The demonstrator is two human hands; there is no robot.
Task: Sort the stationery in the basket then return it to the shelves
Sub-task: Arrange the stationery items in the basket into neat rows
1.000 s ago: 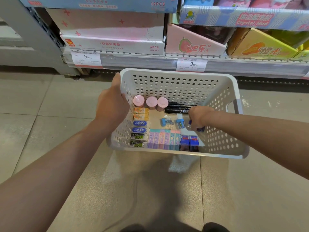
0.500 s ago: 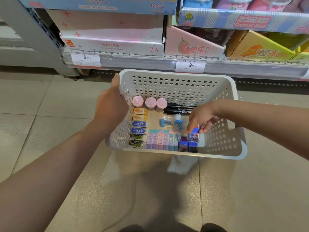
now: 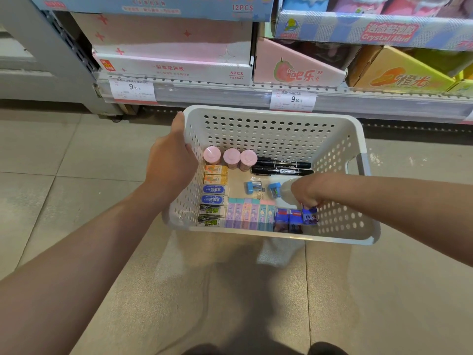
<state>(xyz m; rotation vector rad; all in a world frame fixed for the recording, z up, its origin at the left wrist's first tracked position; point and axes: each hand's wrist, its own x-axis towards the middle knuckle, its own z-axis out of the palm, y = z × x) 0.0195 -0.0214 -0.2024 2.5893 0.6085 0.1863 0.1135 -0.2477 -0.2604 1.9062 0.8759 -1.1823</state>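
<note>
While left hand [image 3: 172,160] grips basket [image 3: 271,116] rim at 9 o'clock, right hand [image 3: 307,189] fingers pinch blue eraser [image 3: 309,216], long axis 12-to-6, beside two matching ones.

Hands [image 3: 171,160] on basket [image 3: 271,112]; stationery [image 3: 249,213] inside

basket [image 3: 271,129]: white perforated plastic, matt, smooth rim. pink caps [image 3: 231,157] in it: smooth satin plastic. black markers [image 3: 282,167]: glossy plastic barrels. erasers [image 3: 214,198]: printed paper sleeves, slight sheen. floor tiles [image 3: 51,160]: beige, semi-gloss, soft reflections. shelf boxes [image 3: 174,44]: printed cardboard, matt. shelf edge strip [image 3: 210,92]: clear glossy plastic over paper price tags [image 3: 133,87]
</note>
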